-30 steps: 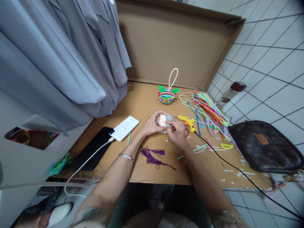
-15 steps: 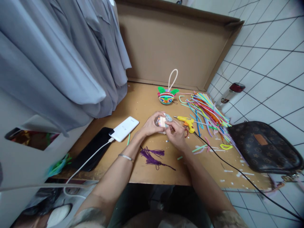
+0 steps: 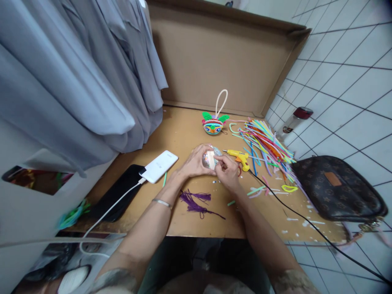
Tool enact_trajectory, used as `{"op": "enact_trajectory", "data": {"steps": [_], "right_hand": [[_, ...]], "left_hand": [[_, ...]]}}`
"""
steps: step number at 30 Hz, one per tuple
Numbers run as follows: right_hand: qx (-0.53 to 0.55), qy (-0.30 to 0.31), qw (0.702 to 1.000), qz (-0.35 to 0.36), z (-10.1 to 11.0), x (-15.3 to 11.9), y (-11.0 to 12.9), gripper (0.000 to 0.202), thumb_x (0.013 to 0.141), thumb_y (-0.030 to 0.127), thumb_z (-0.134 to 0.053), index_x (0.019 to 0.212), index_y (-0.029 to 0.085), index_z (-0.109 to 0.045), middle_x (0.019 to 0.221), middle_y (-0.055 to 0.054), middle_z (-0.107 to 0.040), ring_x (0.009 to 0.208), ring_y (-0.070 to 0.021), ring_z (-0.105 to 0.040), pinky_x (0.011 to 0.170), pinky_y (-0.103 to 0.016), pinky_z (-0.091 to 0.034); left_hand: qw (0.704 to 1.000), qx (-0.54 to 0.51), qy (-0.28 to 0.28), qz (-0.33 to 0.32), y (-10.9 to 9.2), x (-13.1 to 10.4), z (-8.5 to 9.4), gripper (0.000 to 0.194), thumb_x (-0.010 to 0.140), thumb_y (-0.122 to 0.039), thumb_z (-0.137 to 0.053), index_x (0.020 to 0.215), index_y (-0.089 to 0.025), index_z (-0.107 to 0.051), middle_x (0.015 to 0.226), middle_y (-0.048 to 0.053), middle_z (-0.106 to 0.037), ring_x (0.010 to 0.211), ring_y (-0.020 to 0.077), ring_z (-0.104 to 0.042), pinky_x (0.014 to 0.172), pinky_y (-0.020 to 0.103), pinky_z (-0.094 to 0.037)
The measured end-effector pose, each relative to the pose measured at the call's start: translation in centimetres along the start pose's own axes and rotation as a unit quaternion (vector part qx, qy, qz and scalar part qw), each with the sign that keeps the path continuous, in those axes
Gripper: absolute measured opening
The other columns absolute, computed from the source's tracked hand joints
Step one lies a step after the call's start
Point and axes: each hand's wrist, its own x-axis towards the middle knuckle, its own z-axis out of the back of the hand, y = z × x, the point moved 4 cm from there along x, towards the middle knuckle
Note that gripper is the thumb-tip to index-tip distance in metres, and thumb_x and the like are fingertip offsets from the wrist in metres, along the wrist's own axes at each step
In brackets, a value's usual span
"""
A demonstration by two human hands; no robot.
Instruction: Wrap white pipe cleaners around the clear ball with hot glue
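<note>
A clear, shiny ball (image 3: 217,151) with a cream strip across it and specks of colour is held above the table. My left hand (image 3: 196,161) curls around its left side. On its right side, the fingers of my right hand (image 3: 227,169) are pinched against the strip; whether they grip the strip itself is hard to see. Just right of the ball lies a yellow hot glue gun (image 3: 241,158). Behind it stands a colourful animal-head ornament (image 3: 213,125) with green ears and a white loop. Purple tassels (image 3: 194,201) lie in front of my hands.
Many coloured pipe cleaners (image 3: 268,141) are heaped at the right, beside a brown patterned bag (image 3: 339,190) and a clear bottle (image 3: 292,122). A white power bank (image 3: 161,166) with a cable and a black phone-like slab (image 3: 122,194) lie left. Grey cloth (image 3: 122,81) hangs at the left.
The ball has turned slightly in my hands, so the cream strip shows more upright. My right fingers have shifted a little along its edge. The whole view has moved slightly.
</note>
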Motion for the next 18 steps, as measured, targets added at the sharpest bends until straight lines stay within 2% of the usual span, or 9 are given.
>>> {"op": "enact_trajectory", "data": {"steps": [4, 8, 11, 14, 18], "right_hand": [[0.003, -0.004, 1.0, 0.009, 0.1, 0.1, 0.1, 0.027, 0.078, 0.01, -0.049, 0.093, 0.02, -0.069, 0.073, -0.001, -0.063, 0.063, -0.015, -0.056, 0.06, -0.028, -0.048], [0.004, -0.019, 0.999, 0.043, 0.2, 0.0, 0.5, 0.023, 0.085, 0.015, -0.05, 0.098, 0.02, -0.069, 0.074, -0.002, -0.063, 0.067, -0.0159, -0.059, 0.063, -0.029, -0.05], [0.001, -0.05, 0.998, 0.047, 0.4, -0.3, 0.4, 0.023, 0.092, 0.022, -0.05, 0.106, 0.02, -0.068, 0.084, -0.004, -0.069, 0.072, -0.0169, -0.063, 0.068, -0.031, -0.052], [-0.016, -0.107, 0.994, 0.019, 0.8, -0.8, -0.7, 0.025, 0.095, 0.025, -0.046, 0.109, 0.02, -0.067, 0.094, -0.007, -0.072, 0.083, -0.019, -0.067, 0.077, -0.033, -0.054], [-0.058, -0.158, 0.986, -0.023, 0.9, -1.0, -2.6, 0.029, 0.098, 0.026, -0.041, 0.106, 0.019, -0.068, 0.094, -0.009, -0.073, 0.09, -0.0215, -0.068, 0.084, -0.036, -0.053]], "left_hand": [[0.999, 0.041, -0.013, -0.017, -0.1, -0.1, -0.4, 0.075, 0.056, -0.041, -0.089, 0.12, -0.022, -0.055, 0.138, 0.014, -0.055, 0.131, 0.0327, -0.053, 0.112, 0.048, -0.041], [0.998, 0.021, -0.054, -0.018, -0.1, -0.2, -0.7, 0.063, 0.06, -0.034, -0.083, 0.115, -0.021, -0.056, 0.127, 0.011, -0.061, 0.125, 0.0296, -0.056, 0.108, 0.044, -0.044], [0.994, -0.052, -0.086, 0.032, 0.4, -0.1, -0.7, 0.067, 0.056, -0.036, -0.085, 0.114, -0.02, -0.055, 0.12, 0.01, -0.063, 0.116, 0.0274, -0.06, 0.102, 0.041, -0.047], [0.98, -0.137, -0.1, 0.1, 0.9, 0.0, -0.7, 0.073, 0.054, -0.042, -0.086, 0.115, -0.019, -0.054, 0.112, 0.007, -0.063, 0.104, 0.0238, -0.062, 0.093, 0.036, -0.05], [0.962, -0.22, -0.096, 0.13, 1.1, 0.1, -1.0, 0.074, 0.051, -0.046, -0.086, 0.112, -0.019, -0.053, 0.103, 0.004, -0.061, 0.095, 0.0203, -0.06, 0.085, 0.031, -0.049]]}}
